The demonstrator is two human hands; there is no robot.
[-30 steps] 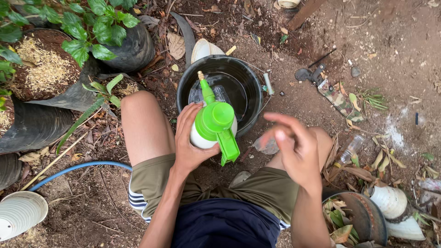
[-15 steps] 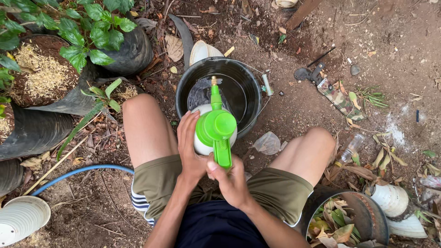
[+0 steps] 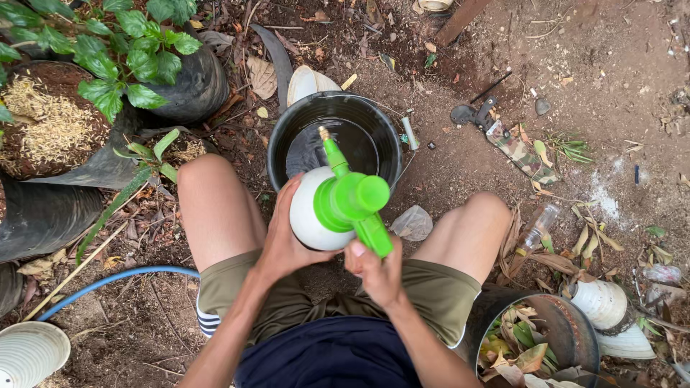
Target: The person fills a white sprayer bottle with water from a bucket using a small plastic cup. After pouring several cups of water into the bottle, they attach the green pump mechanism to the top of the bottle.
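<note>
I squat over a white pressure sprayer bottle with a bright green pump top and green nozzle pointing away. My left hand wraps around the bottle's white body from the left. My right hand grips the green handle and trigger below the pump top. Just beyond the sprayer sits a black bucket holding dark water, between my knees.
Black grow bags with leafy plants stand at the left. A blue hose curves by my left thigh. A white pot lies bottom left, a camouflage-sheathed knife on the dirt at right, a leaf-filled pot bottom right.
My right hand came down from in front of the sprayer and closed on the green handle. The sprayer now sits lower and nearer my lap, still held by my left hand.
</note>
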